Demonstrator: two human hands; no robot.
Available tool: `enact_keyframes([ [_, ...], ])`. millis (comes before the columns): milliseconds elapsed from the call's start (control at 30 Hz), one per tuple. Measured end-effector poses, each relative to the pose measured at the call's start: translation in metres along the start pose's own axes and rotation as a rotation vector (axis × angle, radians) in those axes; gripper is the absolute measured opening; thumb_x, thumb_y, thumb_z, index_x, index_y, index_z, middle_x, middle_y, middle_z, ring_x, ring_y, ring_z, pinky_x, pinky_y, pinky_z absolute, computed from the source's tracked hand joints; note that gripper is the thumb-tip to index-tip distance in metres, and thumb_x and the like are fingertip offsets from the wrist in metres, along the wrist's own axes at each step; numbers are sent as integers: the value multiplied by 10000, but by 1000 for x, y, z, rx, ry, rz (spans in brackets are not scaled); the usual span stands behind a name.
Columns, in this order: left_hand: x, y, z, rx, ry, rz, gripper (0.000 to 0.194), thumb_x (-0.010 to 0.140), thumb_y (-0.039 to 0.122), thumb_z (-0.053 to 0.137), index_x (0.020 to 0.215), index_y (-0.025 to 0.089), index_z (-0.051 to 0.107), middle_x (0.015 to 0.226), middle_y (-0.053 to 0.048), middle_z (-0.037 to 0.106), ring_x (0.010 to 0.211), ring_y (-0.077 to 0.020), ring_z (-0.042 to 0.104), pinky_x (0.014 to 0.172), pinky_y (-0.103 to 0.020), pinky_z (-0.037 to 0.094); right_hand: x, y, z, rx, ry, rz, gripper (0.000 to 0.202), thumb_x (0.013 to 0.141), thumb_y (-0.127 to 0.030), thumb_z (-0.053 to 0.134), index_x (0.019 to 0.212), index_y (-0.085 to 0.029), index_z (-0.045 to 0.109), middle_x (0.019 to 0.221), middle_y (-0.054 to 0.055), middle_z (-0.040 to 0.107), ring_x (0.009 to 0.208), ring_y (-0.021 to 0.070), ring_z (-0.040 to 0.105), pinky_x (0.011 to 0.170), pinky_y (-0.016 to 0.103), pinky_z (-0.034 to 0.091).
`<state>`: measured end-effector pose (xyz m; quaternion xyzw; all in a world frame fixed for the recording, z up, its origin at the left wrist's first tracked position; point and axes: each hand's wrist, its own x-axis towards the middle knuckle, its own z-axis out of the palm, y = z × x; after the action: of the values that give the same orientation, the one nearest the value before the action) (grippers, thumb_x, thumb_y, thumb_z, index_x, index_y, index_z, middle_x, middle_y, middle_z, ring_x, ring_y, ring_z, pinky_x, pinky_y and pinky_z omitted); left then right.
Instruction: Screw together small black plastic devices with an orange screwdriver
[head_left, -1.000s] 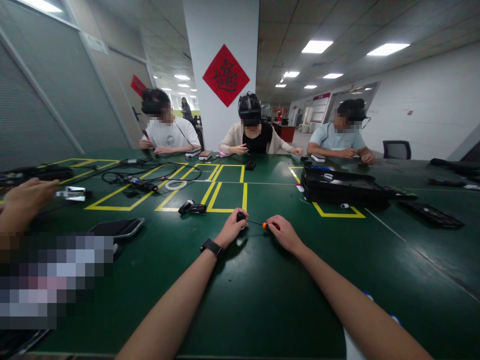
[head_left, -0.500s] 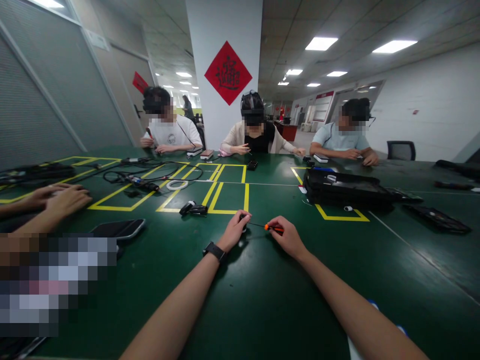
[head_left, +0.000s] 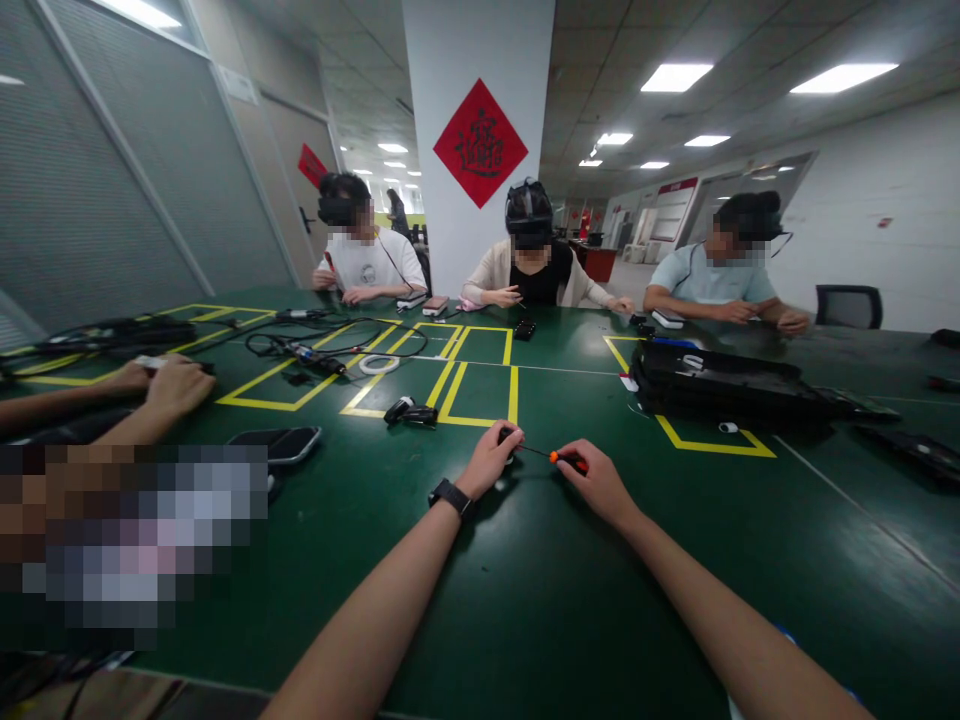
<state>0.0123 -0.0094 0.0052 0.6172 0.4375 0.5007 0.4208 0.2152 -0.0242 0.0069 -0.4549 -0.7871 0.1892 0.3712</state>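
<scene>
Fingers of my right hand (head_left: 600, 478) are wrapped round the orange and black handle of a screwdriver (head_left: 571, 461). Its thin shaft points left to my left hand (head_left: 493, 461), which is closed on a small black and white object (head_left: 511, 446), mostly covered by the fingers. The shaft's tip meets that object or lies very near it; which of the two I cannot tell. Both hands are just above the green table (head_left: 480, 590). A black watch (head_left: 451, 497) is on my left wrist.
Black items (head_left: 411, 411) lie beyond my left hand, near yellow tape rectangles. A black case (head_left: 735, 385) is at the right. Cables (head_left: 315, 355) and a phone (head_left: 281, 445) are left, beside another person's hands (head_left: 176, 385). Three people sit across the table.
The view has turned slightly left, so everything appears further right. My hands keep the same hold on the screwdriver and the small object. At the left, the other person's hands look slightly raised.
</scene>
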Motion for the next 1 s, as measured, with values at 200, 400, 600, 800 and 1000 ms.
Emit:
enact_keyframes([
  [200, 0, 0, 1, -69, 5, 4, 386, 834, 487, 333, 870, 161, 538, 818, -37, 572, 731, -121, 544, 688, -251, 422, -1, -3, 2, 44, -28, 32, 194, 798, -305, 507, 950, -191, 548, 915, 43, 583, 824, 161, 543, 746, 299, 435],
  [400, 0, 0, 2, -103, -5, 10, 461, 853, 487, 256, 856, 146, 566, 818, -51, 580, 747, -136, 539, 739, -277, 432, 1, -1, 0, -73, -14, -25, 230, 863, -275, 400, 826, -179, 605, 883, 61, 586, 896, 184, 501, 826, 343, 381],
  [600, 0, 6, 0, -57, -17, 46, 431, 852, 461, 285, 811, 146, 577, 784, -47, 577, 715, -136, 522, 708, -264, 422, -1, -4, -2, -70, 10, -27, 134, 767, -267, 548, 870, -184, 571, 890, 54, 572, 853, 188, 497, 778, 333, 398],
  [800, -3, 7, 1, 62, 28, 102, 446, 858, 457, 257, 727, 168, 570, 718, -33, 564, 700, -145, 508, 687, -269, 402, -2, -4, -2, -91, 4, -38, 156, 802, -290, 504, 887, -187, 585, 889, 55, 578, 866, 185, 490, 792, 330, 382],
  [1000, -3, 5, 1, 70, 23, 83, 415, 844, 462, 296, 714, 166, 555, 704, -25, 556, 688, -135, 507, 662, -255, 398, -1, 1, -1, -96, -30, -30, 189, 847, -266, 428, 816, -174, 590, 847, 50, 578, 843, 170, 491, 784, 317, 379],
])
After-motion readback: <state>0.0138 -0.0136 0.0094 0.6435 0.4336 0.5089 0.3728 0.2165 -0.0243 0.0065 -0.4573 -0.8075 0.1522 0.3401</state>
